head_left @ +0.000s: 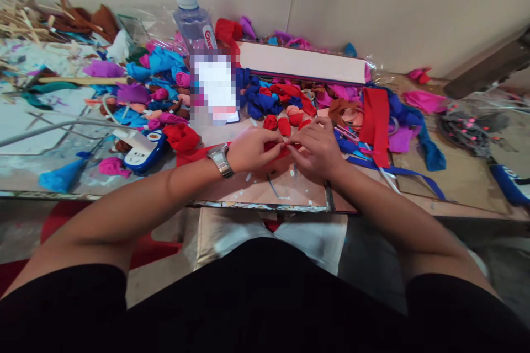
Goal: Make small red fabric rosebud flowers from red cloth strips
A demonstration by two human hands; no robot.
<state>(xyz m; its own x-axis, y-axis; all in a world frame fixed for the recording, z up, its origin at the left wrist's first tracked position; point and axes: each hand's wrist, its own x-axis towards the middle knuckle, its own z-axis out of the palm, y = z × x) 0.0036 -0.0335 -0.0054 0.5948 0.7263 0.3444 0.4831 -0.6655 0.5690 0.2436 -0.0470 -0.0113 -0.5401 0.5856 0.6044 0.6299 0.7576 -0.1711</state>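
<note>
Held left hand and right hand close together, low over the table, with the tips of the fingers nearly touching. Pinched a long red strip with both hands, right in front of the body. Could not tell which bit was in each hand, because of the fingers on top. Wore a shiny watch on the left wrist.

Saw the rest of the red strip under the left hand, going out to the left. Saw little red balls just past the fingertips. Saw a bottle with a white cap farther back, near a long white box. Saw a blue power strip left of the hands, with a white plug on it. Saw a wide red piece to the right, and a bunch of sticks far to the left.
</note>
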